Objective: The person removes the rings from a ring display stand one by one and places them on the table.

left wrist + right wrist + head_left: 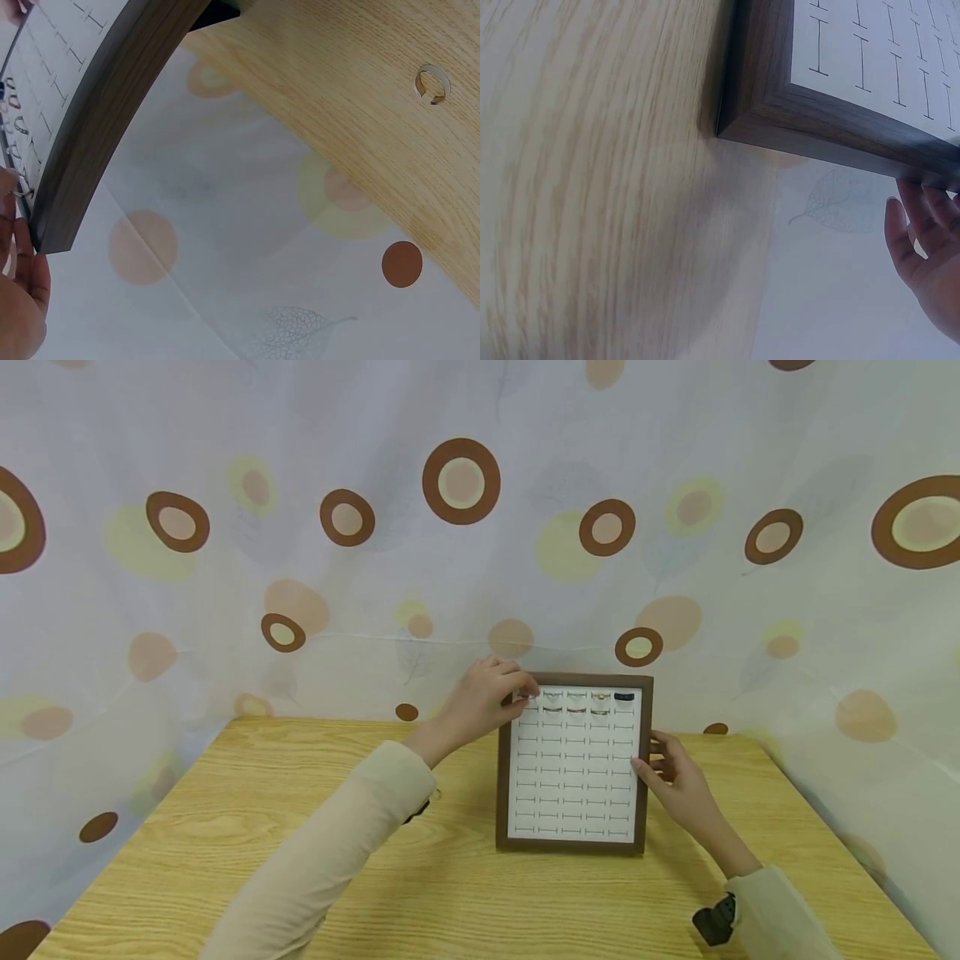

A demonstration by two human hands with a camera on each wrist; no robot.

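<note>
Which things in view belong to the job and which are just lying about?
Job:
brown-framed ring display
mounted rings
left hand, at its upper corner
right hand, holding its edge
loose ring, probably

Background:
wooden table
patterned cloth
black wrist device

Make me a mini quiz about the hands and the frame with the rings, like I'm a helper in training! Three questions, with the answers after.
1. Which hand grips the right edge of the frame, as the head view shows it?
A) left
B) right
C) neither

2. True or false: every ring in view is up on the frame.

3. How many rings can you see in the second row from the top?

Key:
1. B, the right hand.
2. False: a loose ring lies on the table.
3. Three.
</note>
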